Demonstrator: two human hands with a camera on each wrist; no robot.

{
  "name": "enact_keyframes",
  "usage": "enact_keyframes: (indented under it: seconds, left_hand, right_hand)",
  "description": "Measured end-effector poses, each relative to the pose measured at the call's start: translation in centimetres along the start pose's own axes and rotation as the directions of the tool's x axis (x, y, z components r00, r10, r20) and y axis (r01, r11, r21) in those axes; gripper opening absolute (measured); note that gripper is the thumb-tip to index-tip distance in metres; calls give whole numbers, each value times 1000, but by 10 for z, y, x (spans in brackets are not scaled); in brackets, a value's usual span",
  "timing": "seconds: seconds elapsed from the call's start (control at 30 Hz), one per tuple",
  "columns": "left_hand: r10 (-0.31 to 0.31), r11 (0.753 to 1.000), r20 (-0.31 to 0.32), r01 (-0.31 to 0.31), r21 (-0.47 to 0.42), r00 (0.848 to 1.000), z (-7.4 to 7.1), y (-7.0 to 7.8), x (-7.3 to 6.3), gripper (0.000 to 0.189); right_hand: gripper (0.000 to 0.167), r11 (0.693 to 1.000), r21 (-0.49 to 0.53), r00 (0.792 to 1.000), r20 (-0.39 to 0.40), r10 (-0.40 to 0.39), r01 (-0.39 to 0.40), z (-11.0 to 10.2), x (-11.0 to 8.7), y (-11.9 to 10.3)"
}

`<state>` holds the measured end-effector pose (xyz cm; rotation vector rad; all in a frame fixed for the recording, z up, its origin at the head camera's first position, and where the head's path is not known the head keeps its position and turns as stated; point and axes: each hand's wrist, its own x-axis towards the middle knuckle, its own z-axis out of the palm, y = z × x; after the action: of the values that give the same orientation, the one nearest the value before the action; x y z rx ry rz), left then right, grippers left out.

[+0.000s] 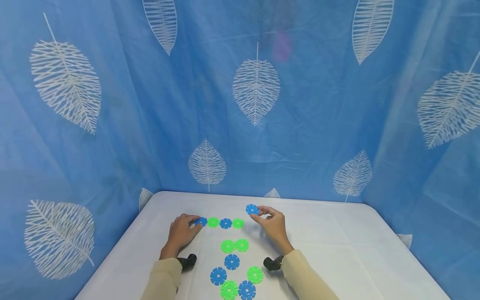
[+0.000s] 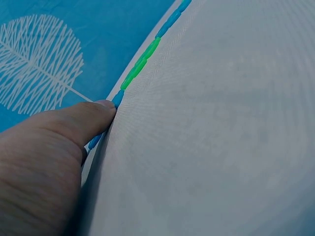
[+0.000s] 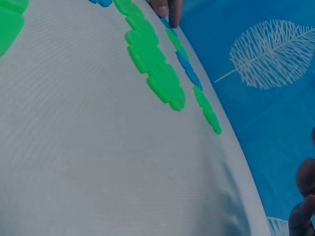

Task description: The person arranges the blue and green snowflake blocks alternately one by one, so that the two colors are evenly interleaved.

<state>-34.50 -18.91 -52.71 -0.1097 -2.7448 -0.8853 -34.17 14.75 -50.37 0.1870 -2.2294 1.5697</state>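
My left hand [image 1: 181, 232] grips a blue notched plastic disc [image 1: 203, 221], thumb and forefinger at its edge, at the left end of a row on the table. To its right the row runs on with a green disc [image 1: 213, 222], a blue disc [image 1: 226, 223] and a green disc [image 1: 238, 223]. My right hand [image 1: 275, 226] pinches another blue notched disc [image 1: 252, 209], raised just beyond the row's right end. In the right wrist view only some fingertips [image 3: 306, 179] of that hand show, at the right edge, and its disc is out of sight.
Nearer on the white table [image 1: 330, 250] lie two touching green discs [image 1: 227, 246], a blue disc [image 1: 232, 262], and a curved group with a blue disc [image 1: 218, 276] and a green disc [image 1: 255, 275]. A blue leaf-print curtain [image 1: 300, 146] stands behind and at both sides.
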Motion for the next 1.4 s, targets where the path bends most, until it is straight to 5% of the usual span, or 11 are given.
enact_keyframes:
  seconds: [0.37,1.4]
  left_hand:
    - [-6,1000,-2,6,8,1000,2,4,8,37]
    - [-26,1000,10,26,14,1000,-1,2,1,37]
  right_hand:
    - [36,999,-5,997,49,54,-54,3,-5,14]
    - [36,937,-348,993,91,70,-34,11,-8,17]
